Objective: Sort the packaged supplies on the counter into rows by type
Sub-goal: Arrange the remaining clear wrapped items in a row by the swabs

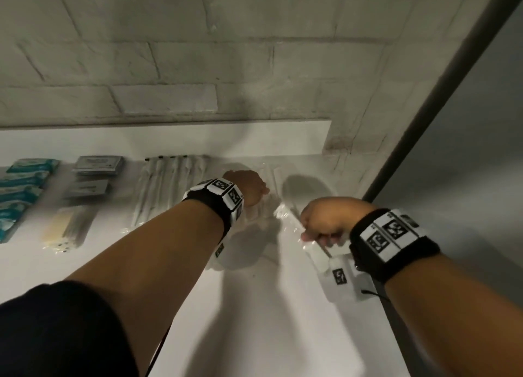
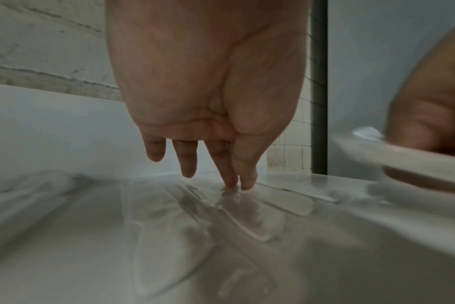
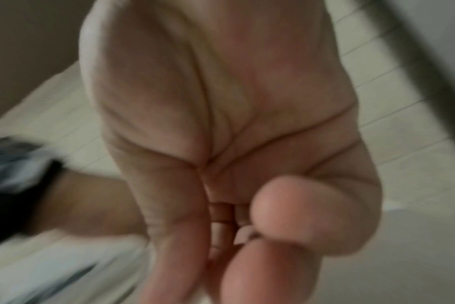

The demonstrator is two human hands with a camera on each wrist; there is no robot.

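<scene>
Clear packet (image 1: 294, 221) gripped by curled right hand (image 1: 325, 221); left hand (image 2: 208, 92) fingertips (image 2: 248, 181) straight, pressing plastic

Teal packets (image 1: 17, 190) blurred and cut off at left, right wrist view smeared

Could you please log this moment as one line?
left hand: fingertips pressing clear plastic packets on white counter | right hand: gripping clear-wrapped white packet

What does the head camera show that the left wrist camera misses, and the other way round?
Only the head view shows the sorted rows: teal packets, grey packets and long white sachets. Only the left wrist view shows the left hand's fingertips touching a clear plastic wrapper. Both show the white counter, the brick wall and the right hand.
</scene>
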